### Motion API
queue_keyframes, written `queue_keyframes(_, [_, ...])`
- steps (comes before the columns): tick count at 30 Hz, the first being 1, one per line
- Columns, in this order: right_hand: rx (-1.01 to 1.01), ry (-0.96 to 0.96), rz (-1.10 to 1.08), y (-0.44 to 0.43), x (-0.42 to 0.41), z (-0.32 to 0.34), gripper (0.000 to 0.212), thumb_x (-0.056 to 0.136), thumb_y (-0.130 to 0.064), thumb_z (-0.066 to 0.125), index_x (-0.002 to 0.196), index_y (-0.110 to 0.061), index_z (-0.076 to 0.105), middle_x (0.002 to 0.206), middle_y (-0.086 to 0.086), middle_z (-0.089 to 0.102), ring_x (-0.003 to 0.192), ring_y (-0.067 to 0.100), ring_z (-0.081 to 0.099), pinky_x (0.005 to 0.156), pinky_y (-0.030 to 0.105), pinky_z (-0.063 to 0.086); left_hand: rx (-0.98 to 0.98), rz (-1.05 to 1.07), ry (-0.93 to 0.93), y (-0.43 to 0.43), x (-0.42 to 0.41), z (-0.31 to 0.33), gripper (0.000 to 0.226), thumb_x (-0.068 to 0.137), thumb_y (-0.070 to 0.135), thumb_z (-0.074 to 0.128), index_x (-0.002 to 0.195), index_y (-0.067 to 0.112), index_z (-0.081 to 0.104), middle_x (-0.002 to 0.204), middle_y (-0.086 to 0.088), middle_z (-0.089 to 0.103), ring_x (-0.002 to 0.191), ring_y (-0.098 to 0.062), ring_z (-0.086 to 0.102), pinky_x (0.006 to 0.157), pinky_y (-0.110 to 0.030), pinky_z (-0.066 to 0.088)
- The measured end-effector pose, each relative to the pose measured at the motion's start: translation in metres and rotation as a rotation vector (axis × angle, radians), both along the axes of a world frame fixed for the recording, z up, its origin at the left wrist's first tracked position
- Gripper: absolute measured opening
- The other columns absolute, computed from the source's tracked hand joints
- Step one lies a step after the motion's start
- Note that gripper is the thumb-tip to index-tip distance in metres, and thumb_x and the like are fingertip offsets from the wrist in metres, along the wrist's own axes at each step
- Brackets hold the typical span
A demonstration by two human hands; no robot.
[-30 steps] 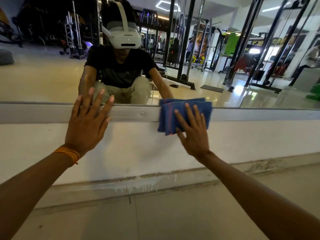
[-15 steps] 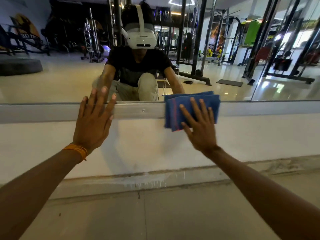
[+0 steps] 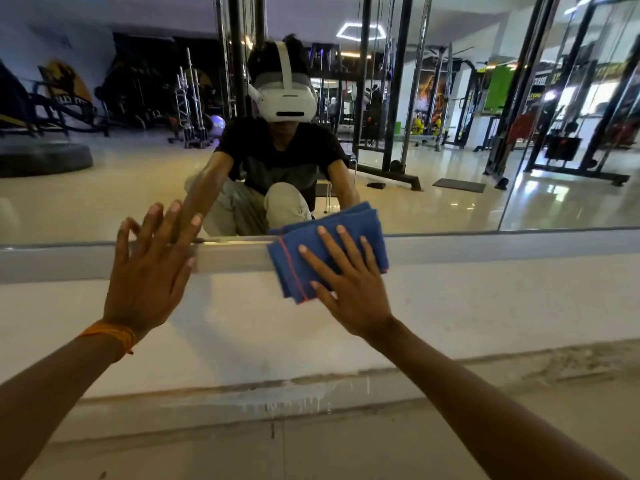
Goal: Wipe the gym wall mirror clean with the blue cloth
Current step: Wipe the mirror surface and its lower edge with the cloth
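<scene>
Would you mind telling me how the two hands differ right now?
The right hand presses the folded blue cloth flat over the mirror's lower frame; the left hand is bare, braced there directly. The left wrist wears an orange band; the right wrist wears nothing. Both are open, fingers spread.

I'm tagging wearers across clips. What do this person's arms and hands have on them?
Both forearms are bare, with no sleeves in view and no gloves. The left hand has an orange thread band tied round its wrist. The right hand and its wrist carry nothing; no rings are visible.
</scene>
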State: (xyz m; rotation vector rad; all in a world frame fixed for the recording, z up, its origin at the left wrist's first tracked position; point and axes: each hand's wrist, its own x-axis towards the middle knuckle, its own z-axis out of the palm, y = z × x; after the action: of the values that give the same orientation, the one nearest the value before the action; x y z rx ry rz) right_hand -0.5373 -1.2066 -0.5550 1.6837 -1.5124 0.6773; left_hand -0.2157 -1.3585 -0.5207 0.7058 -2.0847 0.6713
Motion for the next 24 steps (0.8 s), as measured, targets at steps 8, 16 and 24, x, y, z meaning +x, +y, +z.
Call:
queue_keyframes(8, [-0.105, -0.325, -0.178, 0.022, -0.033, -0.008, 0.065, 0.108, -0.052, 0.038, 0.165, -0.034, 0.013, 0.174, 0.009, 0.01, 0.16, 0.035, 0.002, 0.126, 0.066, 0.007, -0.021, -0.022, 0.0, -0.012, 0.002, -0.004, 0.063, 0.105, 0.034, 0.036, 0.161, 0.007, 0.03, 0.171, -0.02, 0.014, 0.158, -0.043, 0.011, 0.123, -0.068, 0.013])
queue_keyframes(16, [0.021, 0.041, -0.001, -0.037, 0.078, -0.002, 0.057, 0.11, -0.044, 0.042, 0.163, -0.029, 0.028, 0.173, 0.005, 0.014, 0.161, 0.03, 0.004, 0.128, 0.059, 0.005, 0.003, -0.086, -0.069, -0.018, 0.015, -0.001, 0.061, 0.107, 0.034, 0.037, 0.163, 0.013, 0.025, 0.172, -0.016, 0.008, 0.159, -0.04, 0.007, 0.123, -0.066, 0.015])
queue_keyframes(24, [-0.084, -0.415, -0.19, -0.001, 0.05, -0.01, 0.064, 0.108, -0.05, 0.038, 0.165, -0.025, 0.024, 0.175, 0.007, 0.004, 0.16, 0.035, -0.003, 0.124, 0.068, 0.011, 0.002, -0.048, 0.001, -0.042, 0.067, 0.012, 0.061, 0.109, 0.03, 0.039, 0.165, 0.014, 0.02, 0.172, -0.016, 0.008, 0.159, -0.038, 0.005, 0.125, -0.063, 0.011])
